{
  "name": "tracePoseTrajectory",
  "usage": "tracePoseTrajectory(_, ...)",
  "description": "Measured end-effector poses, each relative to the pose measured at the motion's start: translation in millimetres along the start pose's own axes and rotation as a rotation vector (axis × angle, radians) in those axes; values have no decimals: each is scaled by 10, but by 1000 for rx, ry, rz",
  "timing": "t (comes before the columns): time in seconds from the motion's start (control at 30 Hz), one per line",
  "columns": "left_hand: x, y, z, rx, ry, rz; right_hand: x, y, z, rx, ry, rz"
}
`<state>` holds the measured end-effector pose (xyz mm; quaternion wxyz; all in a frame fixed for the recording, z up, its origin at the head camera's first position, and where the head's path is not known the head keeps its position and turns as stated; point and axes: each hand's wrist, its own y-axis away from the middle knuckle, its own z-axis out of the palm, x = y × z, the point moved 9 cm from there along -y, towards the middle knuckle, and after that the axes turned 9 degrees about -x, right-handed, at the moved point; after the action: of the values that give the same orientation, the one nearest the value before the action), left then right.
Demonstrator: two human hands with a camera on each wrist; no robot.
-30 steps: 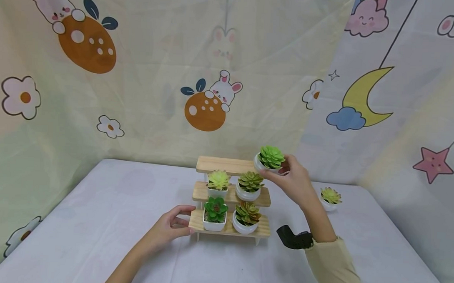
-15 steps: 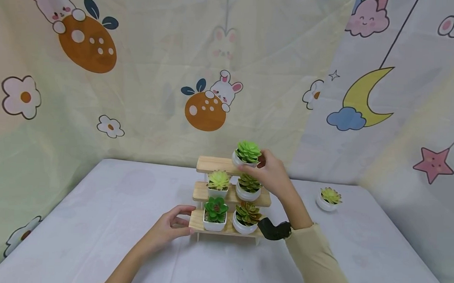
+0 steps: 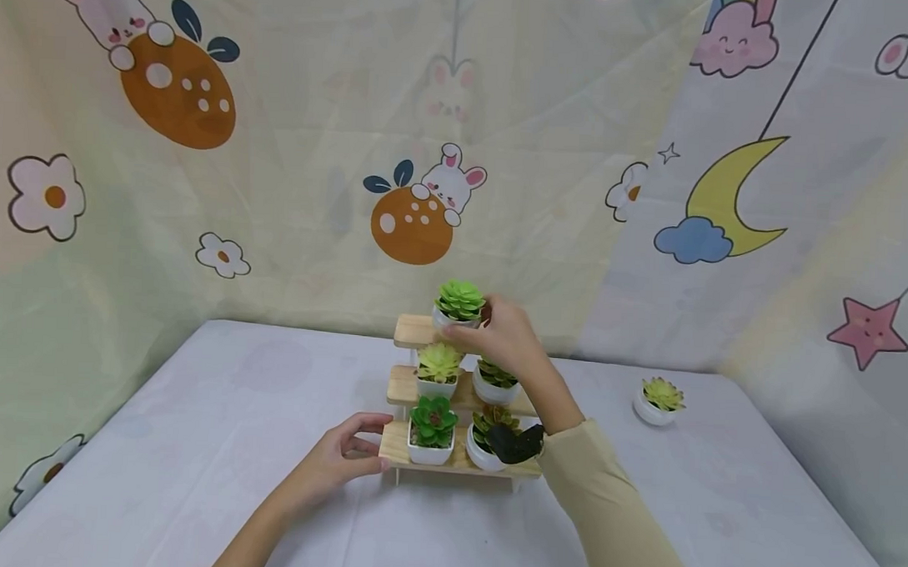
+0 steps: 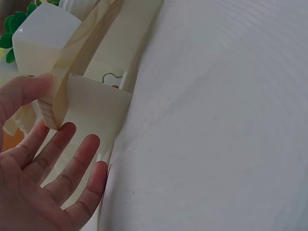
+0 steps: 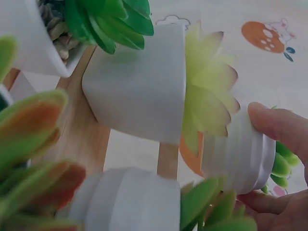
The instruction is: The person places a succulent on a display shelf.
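Observation:
My right hand (image 3: pixel 500 335) grips a round white pot with a bright green succulent (image 3: pixel 461 302) over the left part of the top step of the wooden plant stand (image 3: pixel 407 330). In the right wrist view, thumb and fingers hold the ribbed white pot (image 5: pixel 236 154); whether its base touches the step is unclear. My left hand (image 3: pixel 340 456) pinches the left end of the bottom step (image 4: pixel 60 91), thumb above and index finger below. The middle step holds a yellow-green succulent (image 3: pixel 439 363) and another potted succulent (image 3: pixel 495 390). On the bottom step are a dark green succulent (image 3: pixel 432 422) and a reddish-green succulent (image 3: pixel 487 422).
Another small yellow-green potted succulent (image 3: pixel 656 401) stands on the white-covered table (image 3: pixel 270 377), right of the stand. A patterned cloth (image 3: pixel 307 187) hangs behind. The black wrist device (image 3: pixel 514 443) on the right arm overlaps the lower right pot in the head view.
My right hand has carried the bright green succulent leftward, from right of the stand to the left part of the top step. My left hand stays on the bottom step's end.

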<state>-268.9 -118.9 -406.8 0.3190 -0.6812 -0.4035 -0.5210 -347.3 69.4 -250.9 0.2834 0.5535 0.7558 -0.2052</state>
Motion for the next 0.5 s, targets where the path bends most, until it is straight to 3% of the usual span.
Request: tracePoseTrajectory(0.5,15,11,9,4,-8,-8,-32,-129,134,-38,-24,21)
